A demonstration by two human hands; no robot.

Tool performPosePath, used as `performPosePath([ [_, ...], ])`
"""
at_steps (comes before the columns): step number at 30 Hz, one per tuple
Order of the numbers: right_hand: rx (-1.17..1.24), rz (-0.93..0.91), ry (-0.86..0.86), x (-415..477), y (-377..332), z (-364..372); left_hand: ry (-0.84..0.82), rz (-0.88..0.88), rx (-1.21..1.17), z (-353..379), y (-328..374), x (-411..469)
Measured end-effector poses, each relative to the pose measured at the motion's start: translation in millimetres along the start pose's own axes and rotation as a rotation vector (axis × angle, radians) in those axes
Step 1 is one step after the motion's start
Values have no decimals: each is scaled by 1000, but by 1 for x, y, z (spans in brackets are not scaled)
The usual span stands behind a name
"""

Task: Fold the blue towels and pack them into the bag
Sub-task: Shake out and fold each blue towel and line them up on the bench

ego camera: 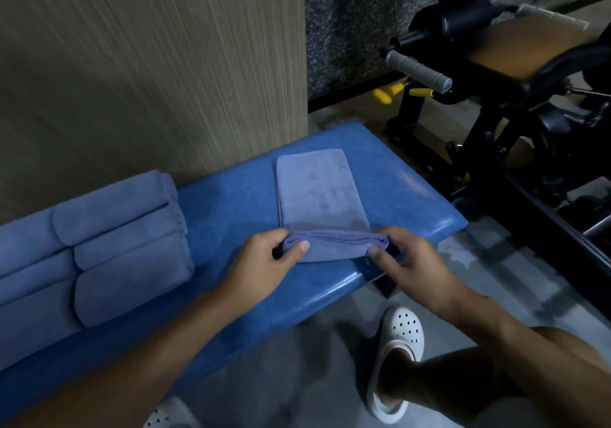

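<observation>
Left hand and right hand pinch towel between them.

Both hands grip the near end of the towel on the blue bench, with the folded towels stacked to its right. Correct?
Not quite: the head view shows the folded towels left of the towel. The left hand and right hand do grip its near end on the blue bench.
</observation>
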State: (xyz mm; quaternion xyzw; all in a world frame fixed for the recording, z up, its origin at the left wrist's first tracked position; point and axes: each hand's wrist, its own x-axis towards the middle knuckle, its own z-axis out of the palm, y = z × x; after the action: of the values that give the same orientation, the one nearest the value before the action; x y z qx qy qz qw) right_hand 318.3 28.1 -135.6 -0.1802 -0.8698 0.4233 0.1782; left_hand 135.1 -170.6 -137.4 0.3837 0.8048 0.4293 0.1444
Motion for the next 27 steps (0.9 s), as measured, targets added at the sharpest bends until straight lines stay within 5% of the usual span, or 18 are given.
performPosePath([
  [8,-5,158,97,30,-2,11,144,-113,-134,7,17,18],
  [22,-259,232,196,54,-3,23,321,-136,215,15,6,28],
  [27,-316,-77,141,51,2,17,339,44,245,14,5,29],
])
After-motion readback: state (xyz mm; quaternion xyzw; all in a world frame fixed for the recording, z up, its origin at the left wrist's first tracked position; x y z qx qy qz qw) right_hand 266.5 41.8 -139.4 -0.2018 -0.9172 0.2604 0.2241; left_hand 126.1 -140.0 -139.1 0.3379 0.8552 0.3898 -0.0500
